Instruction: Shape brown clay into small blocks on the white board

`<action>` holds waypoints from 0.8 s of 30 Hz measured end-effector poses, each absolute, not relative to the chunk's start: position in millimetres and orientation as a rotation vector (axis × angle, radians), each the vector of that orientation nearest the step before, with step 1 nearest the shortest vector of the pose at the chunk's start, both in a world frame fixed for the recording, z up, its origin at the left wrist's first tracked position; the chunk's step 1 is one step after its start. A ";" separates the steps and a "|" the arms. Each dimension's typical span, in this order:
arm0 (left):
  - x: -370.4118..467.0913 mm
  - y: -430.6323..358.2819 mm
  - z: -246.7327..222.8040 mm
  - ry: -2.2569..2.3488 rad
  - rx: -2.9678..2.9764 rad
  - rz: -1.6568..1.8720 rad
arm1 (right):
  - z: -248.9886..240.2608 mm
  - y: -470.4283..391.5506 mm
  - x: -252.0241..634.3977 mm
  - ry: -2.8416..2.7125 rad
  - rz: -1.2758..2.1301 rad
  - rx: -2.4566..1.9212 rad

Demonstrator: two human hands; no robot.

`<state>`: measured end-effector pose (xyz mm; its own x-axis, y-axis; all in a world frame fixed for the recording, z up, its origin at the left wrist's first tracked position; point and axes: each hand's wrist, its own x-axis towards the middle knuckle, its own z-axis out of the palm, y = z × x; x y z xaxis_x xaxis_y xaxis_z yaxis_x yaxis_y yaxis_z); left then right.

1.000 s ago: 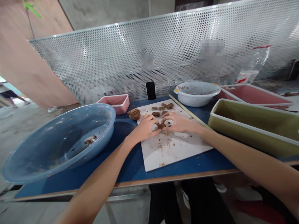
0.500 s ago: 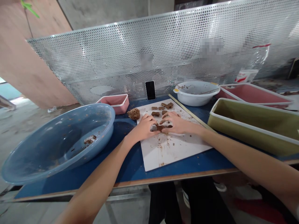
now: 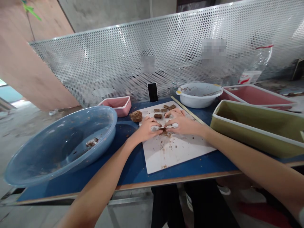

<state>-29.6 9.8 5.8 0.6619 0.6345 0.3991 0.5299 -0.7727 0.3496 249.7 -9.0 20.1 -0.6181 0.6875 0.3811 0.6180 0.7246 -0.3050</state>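
Observation:
My left hand [image 3: 146, 129] and my right hand [image 3: 180, 123] meet over the middle of a white board [image 3: 156, 160]. Between their fingertips is a small brown clay-like piece [image 3: 164, 130], gripped from both sides and partly covered by the fingers. Both hands have curled fingers, with thumbs on the near side. Beyond them, several short brown blocks [image 3: 157, 116] of the same look lie on the board. A rough brown lump [image 3: 136, 116] sits at the board's left edge. Brown crumbs [image 3: 170, 146] are scattered on the near part.
A big blue basin [image 3: 59, 142] stands at left, a small pink tub [image 3: 122, 106] behind it. A dark-screened phone [image 3: 152, 92] leans against perforated metal [image 3: 106, 63]. A wooden strip [image 3: 187, 110] borders the board. Rightward are a white basin [image 3: 198, 99], a pink tray [image 3: 261, 95] and an olive planter [image 3: 256, 133].
My fingertips have drawn closer together around the brown piece, and less of it shows. My right hand now covers a block behind it that showed before.

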 end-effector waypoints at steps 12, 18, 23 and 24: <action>-29.3 10.7 2.9 0.968 2.626 0.735 | 15.8 -9.1 243.2 -2.436 0.169 -1.055; -27.2 10.9 3.9 0.950 2.659 0.717 | 15.2 -9.5 240.4 -2.465 0.199 -1.051; -27.0 11.0 3.4 0.979 2.657 0.707 | 16.5 -10.4 239.9 -2.448 0.228 -1.079; -26.9 10.8 3.6 0.980 2.658 0.701 | 16.7 -10.3 239.8 -2.449 0.238 -1.081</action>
<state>-26.9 10.8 3.6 0.6634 0.6571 0.3581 0.5507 -0.7527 0.3609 239.8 -10.3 16.7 -0.5913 0.7348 0.3323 0.6572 0.6779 -0.3295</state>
